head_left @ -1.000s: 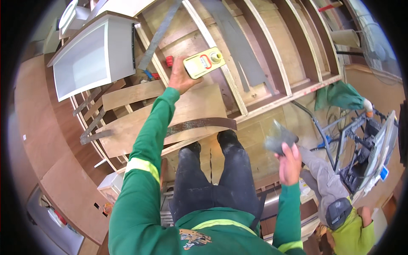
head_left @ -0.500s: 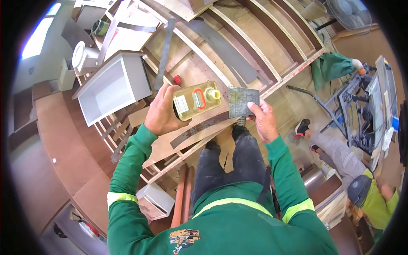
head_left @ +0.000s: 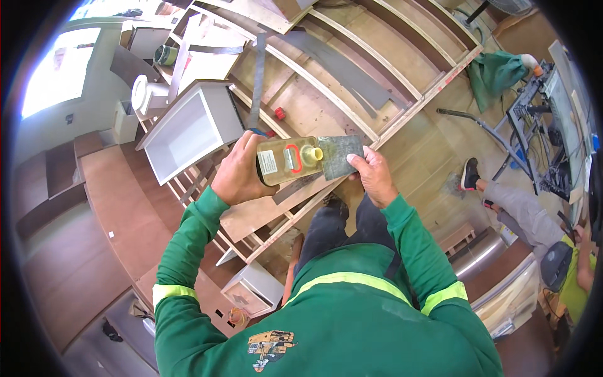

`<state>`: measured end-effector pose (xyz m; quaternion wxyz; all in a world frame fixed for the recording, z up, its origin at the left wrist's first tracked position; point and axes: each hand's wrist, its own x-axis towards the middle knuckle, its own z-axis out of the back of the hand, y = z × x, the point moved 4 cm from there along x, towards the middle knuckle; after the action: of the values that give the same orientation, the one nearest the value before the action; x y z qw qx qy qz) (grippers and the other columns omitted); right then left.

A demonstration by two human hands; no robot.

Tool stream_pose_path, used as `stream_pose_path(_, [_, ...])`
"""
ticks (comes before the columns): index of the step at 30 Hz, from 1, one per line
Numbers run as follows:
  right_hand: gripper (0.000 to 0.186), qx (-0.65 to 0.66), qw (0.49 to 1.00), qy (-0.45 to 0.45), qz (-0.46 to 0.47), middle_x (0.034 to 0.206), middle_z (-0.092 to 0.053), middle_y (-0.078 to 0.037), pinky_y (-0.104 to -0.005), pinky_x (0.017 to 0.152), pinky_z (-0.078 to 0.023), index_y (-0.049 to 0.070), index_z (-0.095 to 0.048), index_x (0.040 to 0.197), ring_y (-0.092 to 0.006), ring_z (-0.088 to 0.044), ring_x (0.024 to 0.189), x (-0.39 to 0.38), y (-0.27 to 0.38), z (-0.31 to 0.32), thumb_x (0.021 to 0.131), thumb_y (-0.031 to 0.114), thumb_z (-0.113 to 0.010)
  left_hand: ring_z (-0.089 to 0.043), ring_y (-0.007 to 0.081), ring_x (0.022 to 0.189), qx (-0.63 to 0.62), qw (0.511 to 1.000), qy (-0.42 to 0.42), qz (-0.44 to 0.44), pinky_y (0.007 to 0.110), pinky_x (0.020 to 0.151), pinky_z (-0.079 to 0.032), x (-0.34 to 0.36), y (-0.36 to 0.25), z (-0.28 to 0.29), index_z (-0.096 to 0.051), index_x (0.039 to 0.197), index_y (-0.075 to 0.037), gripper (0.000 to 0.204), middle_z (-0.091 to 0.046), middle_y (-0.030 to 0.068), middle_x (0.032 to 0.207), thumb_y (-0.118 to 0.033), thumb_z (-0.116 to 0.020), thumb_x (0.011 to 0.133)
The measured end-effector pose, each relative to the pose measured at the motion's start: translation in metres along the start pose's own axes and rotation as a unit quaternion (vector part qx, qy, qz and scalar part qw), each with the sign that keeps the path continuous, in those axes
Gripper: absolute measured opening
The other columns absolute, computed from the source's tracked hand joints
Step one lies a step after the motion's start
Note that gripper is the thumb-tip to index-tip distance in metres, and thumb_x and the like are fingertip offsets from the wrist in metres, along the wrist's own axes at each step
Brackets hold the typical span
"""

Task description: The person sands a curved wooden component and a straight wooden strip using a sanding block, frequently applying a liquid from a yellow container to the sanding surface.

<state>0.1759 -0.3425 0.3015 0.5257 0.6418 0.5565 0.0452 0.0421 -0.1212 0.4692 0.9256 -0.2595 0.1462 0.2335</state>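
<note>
In my left hand [head_left: 237,168] is a translucent yellowish plastic jug [head_left: 276,162], tipped on its side with its uncapped spout toward the right. My right hand [head_left: 375,176] pinches a thin, dark grey, roughly square sheet [head_left: 340,155], stained on its face, between thumb and fingers. The jug's spout sits right at the sheet's left edge; whether they touch I cannot tell. Beyond the jug, a small red cap [head_left: 279,113] lies on the wooden panel. A long grey strip [head_left: 258,78] lies across the frame near it.
A large wooden frame [head_left: 370,75] with several slats spreads ahead of me. A white open cabinet box [head_left: 182,135] stands at left. To the right are a metal stand [head_left: 496,138] and a person in grey trousers [head_left: 518,204] on the floor. A green bucket [head_left: 165,55] stands far left.
The sheet and my right hand have moved left, closing the gap to the jug's spout. My view has shifted, and the person at right has changed position.
</note>
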Motion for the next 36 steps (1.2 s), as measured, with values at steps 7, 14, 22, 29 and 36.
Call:
stream_pose_path(7, [0.018, 0.040, 0.999, 0.015, -0.001, 0.098, -0.069, 0.003, -0.0243, 0.072, -0.051, 0.007, -0.067, 0.112, -0.0052, -0.060, 0.086, -0.022, -0.004, -0.014, 0.101, 0.021, -0.062, -0.061, 0.0404, 0.108, 0.042, 0.999, 0.022, -0.012, 0.048, 0.091, -0.053, -0.018, -0.019, 0.017, -0.051, 0.124, -0.003, 0.079, -0.054, 0.0162, 0.114, -0.024, -0.089, 0.058])
stream_pose_path(14, [0.019, 0.086, 0.996, 0.028, -0.003, 0.098, -0.069, 0.003, -0.0243, 0.073, -0.052, 0.008, -0.067, 0.113, -0.0056, -0.062, 0.087, -0.031, -0.004, -0.032, 0.101, 0.021, -0.063, -0.057, 0.0403, 0.113, 0.078, 0.996, 0.034, -0.007, 0.049, 0.094, -0.052, -0.031, -0.030, 0.037, -0.050, 0.122, -0.002, 0.079, -0.054, 0.0165, 0.113, -0.024, -0.087, 0.056])
stream_pose_path(22, [0.020, 0.080, 0.995, 0.052, -0.015, 0.102, -0.070, 0.003, -0.0248, 0.073, -0.053, 0.009, -0.067, 0.114, -0.0060, -0.063, 0.088, -0.023, -0.002, -0.040, 0.101, 0.023, -0.062, -0.058, 0.0411, 0.111, 0.098, 0.995, 0.037, -0.007, 0.049, 0.095, -0.052, -0.030, -0.035, 0.052, -0.052, 0.118, -0.001, 0.074, -0.055, 0.0178, 0.112, -0.025, -0.087, 0.057])
stream_pose_path(29, [0.023, 0.085, 0.996, 0.042, -0.006, 0.098, -0.070, 0.000, -0.0254, 0.071, -0.053, 0.004, -0.068, 0.113, -0.0073, -0.062, 0.085, -0.014, 0.004, -0.046, 0.101, 0.022, -0.061, -0.058, 0.0415, 0.110, 0.097, 0.994, 0.043, -0.005, 0.048, 0.096, -0.051, -0.022, -0.036, 0.061, -0.053, 0.116, -0.002, 0.073, -0.056, 0.0185, 0.111, -0.026, -0.087, 0.057])
stream_pose_path(36, [0.022, 0.095, 0.994, 0.045, -0.014, 0.099, -0.069, 0.002, -0.0237, 0.069, -0.053, 0.006, -0.068, 0.114, -0.0057, -0.061, 0.085, -0.004, 0.009, -0.047, 0.101, 0.023, -0.061, -0.058, 0.0416, 0.108, 0.090, 0.995, 0.048, -0.010, 0.047, 0.094, -0.050, -0.009, -0.033, 0.068, -0.052, 0.118, -0.003, 0.074, -0.056, 0.0175, 0.111, -0.025, -0.089, 0.057])
